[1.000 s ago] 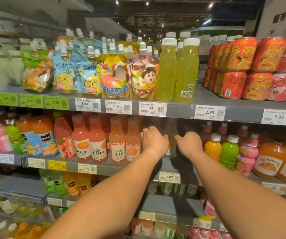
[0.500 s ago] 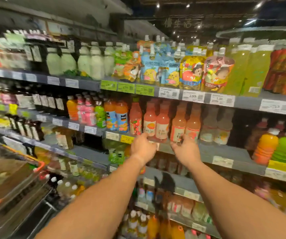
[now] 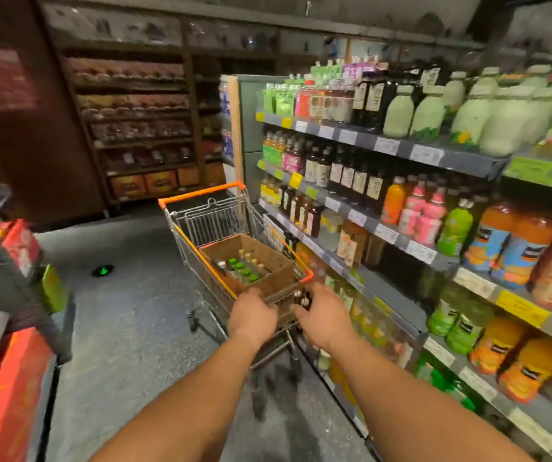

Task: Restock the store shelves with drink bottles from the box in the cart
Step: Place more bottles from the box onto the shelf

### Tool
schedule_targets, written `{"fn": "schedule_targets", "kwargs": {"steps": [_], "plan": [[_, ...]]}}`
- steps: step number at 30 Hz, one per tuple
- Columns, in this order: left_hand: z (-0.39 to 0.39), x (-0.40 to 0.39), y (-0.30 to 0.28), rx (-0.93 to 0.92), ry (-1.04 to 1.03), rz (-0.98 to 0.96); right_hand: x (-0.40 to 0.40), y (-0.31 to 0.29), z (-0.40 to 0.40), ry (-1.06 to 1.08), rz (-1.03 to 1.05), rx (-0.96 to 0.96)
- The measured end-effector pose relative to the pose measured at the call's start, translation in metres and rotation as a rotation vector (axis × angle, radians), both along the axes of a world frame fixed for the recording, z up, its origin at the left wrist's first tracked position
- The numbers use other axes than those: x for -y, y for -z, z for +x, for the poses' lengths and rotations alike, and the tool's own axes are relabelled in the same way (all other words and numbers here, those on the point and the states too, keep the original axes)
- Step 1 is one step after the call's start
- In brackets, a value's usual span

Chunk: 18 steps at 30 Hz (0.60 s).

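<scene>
A wire shopping cart (image 3: pixel 201 194) with orange trim stands in the aisle beside the drink shelves (image 3: pixel 397 150). A brown cardboard box (image 3: pixel 269 284) sits in it. The box holds several small bottles (image 3: pixel 242 269) with green and pale caps. My left hand (image 3: pixel 252 313) and my right hand (image 3: pixel 321 316) are stretched out side by side at the cart's near rim. They are just short of the box, with their backs towards me. The right hand's fingers are spread. Neither hand holds anything that I can see.
The shelves on the right carry juice bottles (image 3: pixel 507 241), dark bottles (image 3: pixel 347 175) and pale green bottles (image 3: pixel 427 111). Grey floor (image 3: pixel 128 311) runs along the cart's left. A red display (image 3: pixel 4 395) is at the near left. Brown shelving (image 3: pixel 134 128) stands at the back.
My view has swung left from the shelf face to the cart. Both hands have left the middle shelf and come down to the cart's near rim.
</scene>
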<state>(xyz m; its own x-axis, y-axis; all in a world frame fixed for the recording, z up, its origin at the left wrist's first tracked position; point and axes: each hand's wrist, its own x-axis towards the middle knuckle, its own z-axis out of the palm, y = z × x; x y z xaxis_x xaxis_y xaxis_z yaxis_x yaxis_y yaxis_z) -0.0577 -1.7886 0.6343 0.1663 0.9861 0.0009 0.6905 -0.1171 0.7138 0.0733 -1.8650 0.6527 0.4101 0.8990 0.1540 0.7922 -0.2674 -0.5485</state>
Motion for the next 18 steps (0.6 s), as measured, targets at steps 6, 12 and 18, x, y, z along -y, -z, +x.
{"fn": "schedule_targets", "kwargs": {"steps": [6,12,18], "plan": [[-0.026,-0.051,0.021,-0.017,-0.127,-0.032,-0.075,0.025,-0.015,-0.134,-0.036,-0.037],[0.022,-0.101,0.033,0.012,-0.201,-0.049,-0.142,0.043,0.032,-0.222,-0.089,-0.053],[0.068,-0.151,0.041,0.065,-0.264,-0.077,-0.217,0.056,0.080,-0.280,-0.176,0.019]]}}
